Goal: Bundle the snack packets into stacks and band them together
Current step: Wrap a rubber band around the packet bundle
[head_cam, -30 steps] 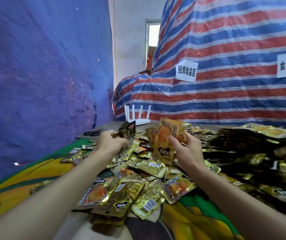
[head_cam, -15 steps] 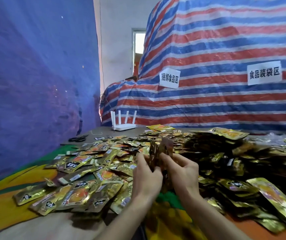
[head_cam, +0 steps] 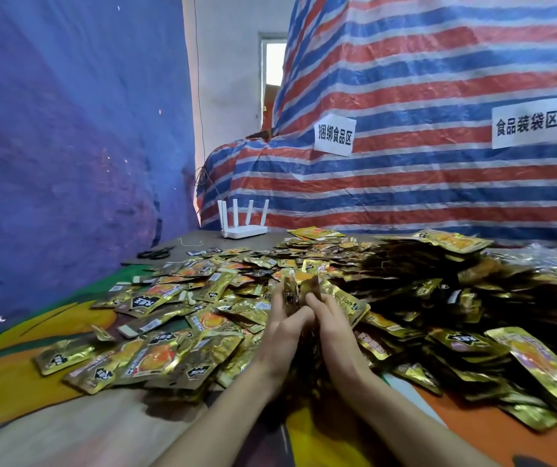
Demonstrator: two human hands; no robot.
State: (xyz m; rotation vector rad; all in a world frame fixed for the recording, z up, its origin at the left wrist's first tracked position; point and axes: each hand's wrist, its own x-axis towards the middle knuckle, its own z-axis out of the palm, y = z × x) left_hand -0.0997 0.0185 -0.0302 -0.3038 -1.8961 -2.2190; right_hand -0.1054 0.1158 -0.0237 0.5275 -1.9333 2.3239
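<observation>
Gold foil snack packets with orange fruit prints lie scattered and heaped all over the table. My left hand and my right hand come together in the middle, palms facing, and hold a small upright stack of packets between them. The stack's top edges stick out above my fingertips. Its lower part is hidden between my hands. No band shows on the stack.
A tall dark heap of packets rises to the right. Black scissors and a white router sit at the table's far left. A striped tarp with two paper signs stands behind, and a blue tarp hangs on the left.
My hands were apart, each holding packets up. They have come together lower down and now press those packets into one stack. The view has shifted to the right.
</observation>
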